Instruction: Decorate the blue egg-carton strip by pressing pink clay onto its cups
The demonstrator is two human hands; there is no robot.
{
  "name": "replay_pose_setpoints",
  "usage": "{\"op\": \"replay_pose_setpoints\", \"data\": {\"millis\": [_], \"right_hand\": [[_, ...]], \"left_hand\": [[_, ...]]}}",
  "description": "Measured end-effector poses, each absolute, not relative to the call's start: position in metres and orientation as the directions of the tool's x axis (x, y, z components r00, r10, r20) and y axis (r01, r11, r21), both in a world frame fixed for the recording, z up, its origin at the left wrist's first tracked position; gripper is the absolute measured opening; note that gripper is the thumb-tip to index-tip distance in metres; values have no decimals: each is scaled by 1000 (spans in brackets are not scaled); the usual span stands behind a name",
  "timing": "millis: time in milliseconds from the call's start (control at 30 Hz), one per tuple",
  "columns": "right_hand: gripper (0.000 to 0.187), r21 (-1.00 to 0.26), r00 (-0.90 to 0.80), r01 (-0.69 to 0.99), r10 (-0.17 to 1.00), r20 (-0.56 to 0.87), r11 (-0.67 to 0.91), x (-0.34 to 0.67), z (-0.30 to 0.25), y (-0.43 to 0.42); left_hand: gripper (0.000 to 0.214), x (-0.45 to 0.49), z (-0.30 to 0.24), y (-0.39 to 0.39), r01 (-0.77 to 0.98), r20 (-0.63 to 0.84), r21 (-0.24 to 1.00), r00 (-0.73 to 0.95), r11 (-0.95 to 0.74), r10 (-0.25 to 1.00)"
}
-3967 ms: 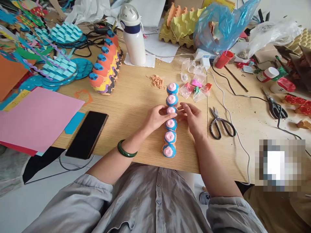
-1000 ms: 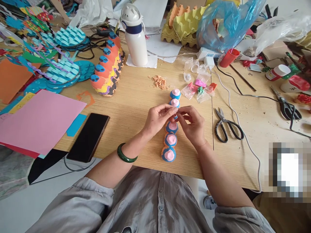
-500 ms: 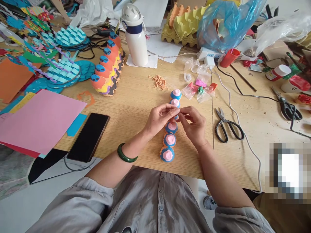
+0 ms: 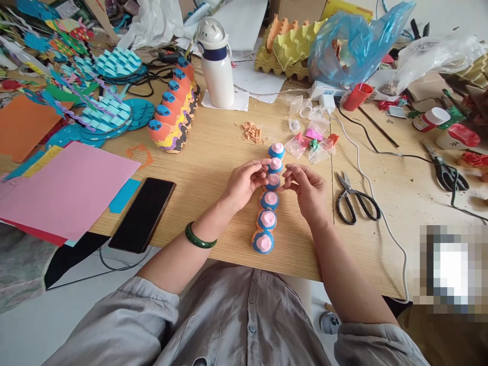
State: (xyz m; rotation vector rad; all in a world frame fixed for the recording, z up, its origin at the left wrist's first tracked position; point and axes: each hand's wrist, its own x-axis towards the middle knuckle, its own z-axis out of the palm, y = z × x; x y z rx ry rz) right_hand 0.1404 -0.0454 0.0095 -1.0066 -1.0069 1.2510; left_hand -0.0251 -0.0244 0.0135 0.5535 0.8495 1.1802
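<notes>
A row of egg-carton cups (image 4: 263, 208) lies lengthwise before me, orange at the edges and painted blue, each topped with a flattened pink lump of what looks like clay. My left hand (image 4: 246, 182) hovers at the row's left side near the second and third cups, its fingers apart and holding nothing I can see. On the other side, my right hand (image 4: 308, 189) has its thumb and forefinger pinched together; anything between them is too small to make out. Small plastic bags of coloured clay (image 4: 314, 133) lie beyond the right hand.
Black-handled scissors (image 4: 356, 199) lie right of my right hand, beside a white cable (image 4: 366, 178). A phone (image 4: 143, 214) and pink paper (image 4: 76, 190) are at left. Behind stand a painted egg-carton caterpillar (image 4: 173, 109), a white bottle (image 4: 217, 76) and orange crumbs (image 4: 251, 131).
My hands, fingertips together above the third cup before, have drawn apart to either side of the row. The third cup's pink top now shows.
</notes>
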Motion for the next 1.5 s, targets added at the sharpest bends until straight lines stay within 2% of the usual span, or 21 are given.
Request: {"op": "replay_pose_setpoints", "data": {"millis": [100,300,467,767,867,933,1000,1067,1167,1300,1500], "right_hand": [[36,-970,65,-239,997,36,51,141,8,-44],[45,-993,71,-84,995,77,83,141,2,-42],[48,-993,83,-82,994,77,84,144,-8,-36],[45,-993,58,-117,998,12,19,144,-22,-31],[41,-983,71,-182,997,-24,-10,144,-23,-31],[37,-977,86,-212,996,-25,-6,145,-24,-31],[32,-977,108,-214,994,-19,5,146,-27,-30],[26,-979,134,-203,991,-26,2,146,-30,-29],[19,-983,155,-185,987,-46,-16,145,-34,-28],[16,-987,170,-159,985,-37,-10,143,-32,-31],[16,-995,227,-100,974,-10,13,145,-28,-33]], "left_hand": [[19,-26,15,-24,-605,-314,711,181,357,932],[15,-24,5,-23,-505,-241,818,133,275,961],[22,-29,1,-19,-402,-254,879,61,257,965],[23,-40,19,-31,-206,-237,942,153,265,960],[27,-55,21,-45,-84,-262,958,135,274,956],[30,-65,20,-57,57,-307,952,162,302,938],[35,-72,18,-68,197,-361,925,197,324,911],[41,-74,17,-76,258,-372,913,213,316,903],[44,-70,17,-78,263,-367,915,226,306,902],[34,-59,16,-69,219,-372,921,257,321,892],[23,-36,11,-62,-7,-365,927,204,375,908]]}}
